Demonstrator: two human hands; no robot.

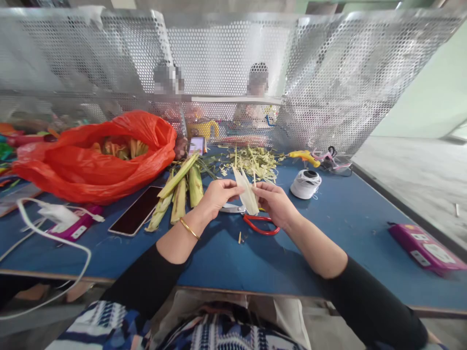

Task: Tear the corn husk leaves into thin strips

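Observation:
A pale corn husk (pixel 247 198) is spread between my hands above the blue table. My left hand (pixel 218 195) pinches its left side between thumb and fingers. My right hand (pixel 274 200) grips the right side, where a thin pale strip (pixel 254 179) stands up by the fingertips. Red-handled scissors (pixel 263 229) lie on the table just below, their blades partly covered by husk and hands. Left of my left hand are several green-yellow husk pieces (pixel 178 199). Behind my hands sits a heap of husk shreds (pixel 257 163).
An open red plastic bag (pixel 98 182) with husks inside stands at the left, near a phone (pixel 136 211) and a white charging cable (pixel 85 262). Right are a white thread spool (pixel 305 184), a yellow glue gun (pixel 304 156) and a purple power strip (pixel 426 248). A perforated metal screen (pixel 226 53) rises behind.

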